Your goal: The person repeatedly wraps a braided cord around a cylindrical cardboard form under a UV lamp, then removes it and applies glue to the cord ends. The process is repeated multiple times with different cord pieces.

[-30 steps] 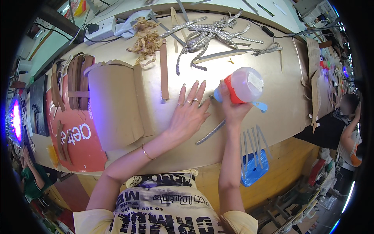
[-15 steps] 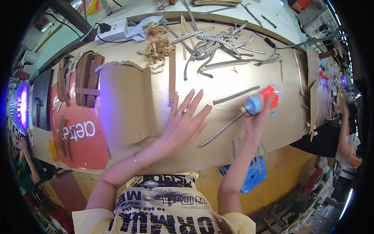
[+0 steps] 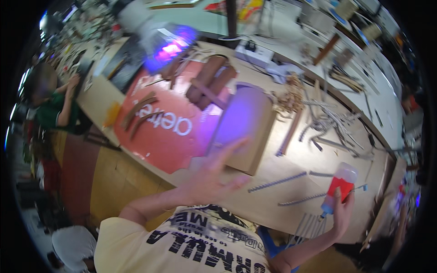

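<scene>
My right hand (image 3: 343, 211) is wrapped round a squeeze bottle (image 3: 341, 185) with a clear body, a red band and a blue top. Its nozzle points down over the table's near edge. By the same hand a thin piece with a small blue tip (image 3: 364, 187) sticks out; its kind is unclear. Blurred by motion, my left hand (image 3: 211, 179) has its fingers spread and nothing visible in them, above the near edge by a brown cardboard cover (image 3: 255, 150). Between the hands lie three braided silver-grey strips, one long strip (image 3: 277, 182) nearest my left hand.
A red sheet (image 3: 157, 145) carries bundles of brown straps (image 3: 207, 84). A lamp (image 3: 170, 45) glows purple above its far side. Curled tan scraps (image 3: 291, 95) and a heap of braided cords (image 3: 334, 120) lie farther back. A power strip (image 3: 255, 53) is behind. Another person (image 3: 57, 109) works at left.
The view has swung left. My left hand has lifted off the table beside the strips and moved left. My right hand still holds the bottle, now with its nozzle tipped downward, away from the strip.
</scene>
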A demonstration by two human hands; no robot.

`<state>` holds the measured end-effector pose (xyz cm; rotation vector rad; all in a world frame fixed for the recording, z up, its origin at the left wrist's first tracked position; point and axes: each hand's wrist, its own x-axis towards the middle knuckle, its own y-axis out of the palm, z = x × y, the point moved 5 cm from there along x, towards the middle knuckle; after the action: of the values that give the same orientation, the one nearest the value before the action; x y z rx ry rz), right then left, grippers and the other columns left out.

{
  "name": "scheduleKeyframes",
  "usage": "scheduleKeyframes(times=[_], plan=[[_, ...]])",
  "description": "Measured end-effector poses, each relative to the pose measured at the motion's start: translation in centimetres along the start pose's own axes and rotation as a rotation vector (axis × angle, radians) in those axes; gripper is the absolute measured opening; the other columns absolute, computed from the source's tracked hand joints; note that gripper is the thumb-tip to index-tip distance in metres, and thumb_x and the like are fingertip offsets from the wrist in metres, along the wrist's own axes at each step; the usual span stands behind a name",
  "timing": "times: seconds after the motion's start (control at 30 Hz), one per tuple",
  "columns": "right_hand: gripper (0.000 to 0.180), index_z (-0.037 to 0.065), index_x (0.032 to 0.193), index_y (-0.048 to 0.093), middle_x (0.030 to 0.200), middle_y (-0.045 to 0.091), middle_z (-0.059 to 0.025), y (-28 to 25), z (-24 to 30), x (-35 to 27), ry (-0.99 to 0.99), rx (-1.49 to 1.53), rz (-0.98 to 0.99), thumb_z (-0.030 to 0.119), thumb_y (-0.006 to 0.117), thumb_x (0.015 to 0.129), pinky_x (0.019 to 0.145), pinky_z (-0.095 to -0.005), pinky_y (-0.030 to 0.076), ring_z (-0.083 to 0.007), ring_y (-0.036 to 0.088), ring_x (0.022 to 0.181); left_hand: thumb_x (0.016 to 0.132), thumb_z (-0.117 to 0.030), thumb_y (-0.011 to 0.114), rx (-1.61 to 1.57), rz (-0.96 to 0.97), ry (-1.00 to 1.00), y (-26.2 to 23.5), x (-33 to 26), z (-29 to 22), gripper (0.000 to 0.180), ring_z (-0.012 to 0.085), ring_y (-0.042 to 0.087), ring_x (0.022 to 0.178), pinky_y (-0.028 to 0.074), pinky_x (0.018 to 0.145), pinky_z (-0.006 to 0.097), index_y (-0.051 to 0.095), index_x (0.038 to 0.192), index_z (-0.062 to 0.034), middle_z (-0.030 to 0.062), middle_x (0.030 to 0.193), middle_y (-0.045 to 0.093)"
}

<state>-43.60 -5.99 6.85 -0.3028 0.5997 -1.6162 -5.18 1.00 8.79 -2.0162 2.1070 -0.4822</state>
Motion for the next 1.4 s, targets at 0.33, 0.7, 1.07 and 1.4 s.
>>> scheduleKeyframes(times=[0.33, 0.7, 1.07, 1.4], plan=[[0.062, -0.006, 0.109, 0.057, 0.083, 0.066, -0.0270, 23.7, 17.5, -7.9, -0.261, 0.058, 0.722, 0.053, 0.057, 0.091, 0.073, -0.0463, 0.052, -0.0410, 0.067, 0.080, 0.097, -0.041, 0.055, -0.434, 0.014, -0.330, -2.0, -4.5, 4.8, 0.081, 0.0222, 0.048, 0.122, 0.039, 0.105, 0.041, 0.010, 0.150, -0.0002, 0.0134, 0.132, 0.047], [0.055, 0.001, 0.119, 0.059, 0.111, 0.067, -0.0098, 7.3, 2.5, -4.3, -0.100, 0.579, -0.054, 0.025, 0.084, 0.075, 0.087, -0.0330, 0.055, -0.0177, 0.066, 0.099, 0.092, -0.038, 0.060, 0.228, 0.634, 0.305, 9.8, 0.9, -0.2, 0.074, 0.0389, 0.025, 0.143, 0.025, 0.115, 0.048, 0.032, 0.146, 0.0032, 0.0246, 0.155, 0.022], [0.055, -0.003, 0.104, 0.063, 0.093, 0.070, -0.0116, -1.7, -5.2, 3.9, -0.231, 0.082, -0.999, 0.037, 0.085, 0.073, 0.081, -0.0348, 0.053, -0.0218, 0.068, 0.084, 0.093, -0.044, 0.055, 0.748, 0.434, 0.498, 23.6, 7.9, 2.5, 0.057, 0.0409, 0.019, 0.144, 0.013, 0.116, 0.056, 0.053, 0.132, -0.0006, 0.0255, 0.154, 0.022], [0.049, -0.005, 0.099, 0.068, 0.090, 0.072, -0.0123, 0.4, -5.3, 4.5, -0.181, 0.015, -0.898, 0.035, 0.084, 0.074, 0.078, -0.0334, 0.054, -0.0213, 0.070, 0.082, 0.092, -0.044, 0.057, 0.767, 0.466, 0.454, 24.4, 8.2, 3.3, 0.059, 0.0400, 0.018, 0.145, 0.011, 0.116, 0.057, 0.054, 0.132, -0.0004, 0.0252, 0.154, 0.023]])
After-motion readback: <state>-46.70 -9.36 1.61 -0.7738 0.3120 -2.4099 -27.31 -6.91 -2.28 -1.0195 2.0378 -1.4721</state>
